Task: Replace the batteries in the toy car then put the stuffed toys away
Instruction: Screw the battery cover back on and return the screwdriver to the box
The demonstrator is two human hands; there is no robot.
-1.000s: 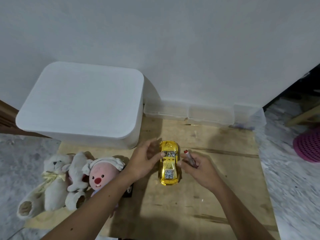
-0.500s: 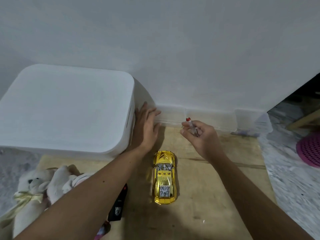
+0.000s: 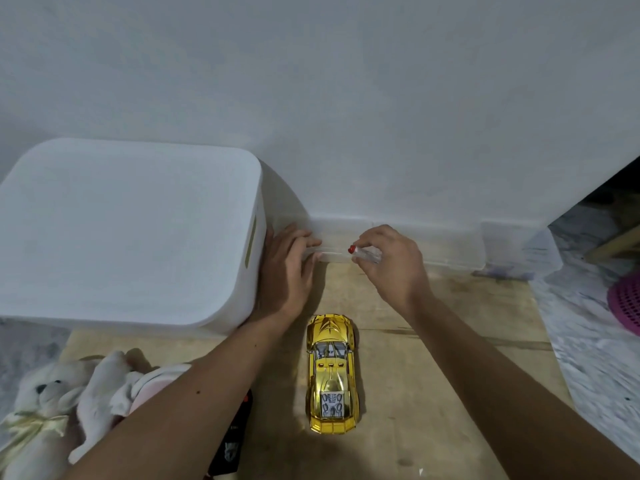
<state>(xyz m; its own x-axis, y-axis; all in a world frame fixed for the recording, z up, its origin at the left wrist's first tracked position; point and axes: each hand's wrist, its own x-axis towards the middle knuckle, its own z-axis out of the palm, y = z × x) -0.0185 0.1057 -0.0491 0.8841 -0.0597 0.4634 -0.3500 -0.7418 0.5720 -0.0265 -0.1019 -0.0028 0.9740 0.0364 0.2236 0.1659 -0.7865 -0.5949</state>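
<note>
At mid-frame, the left hand (image 3: 289,268) lies flat with straight fingers touching the near edge of a clear plastic box (image 3: 398,245) set against the wall, its grip released. The right hand (image 3: 393,263) pinches a small clear-handled screwdriver (image 3: 363,253) with a red cap over that same box. The gold toy car (image 3: 331,374) sits upright on the wooden board (image 3: 433,393) at lower centre, between the forearms. Stuffed toys (image 3: 69,407) are heaped at lower left, below the white lidded storage bin (image 3: 128,233). A black remote (image 3: 233,441) peeks from under the left forearm.
</note>
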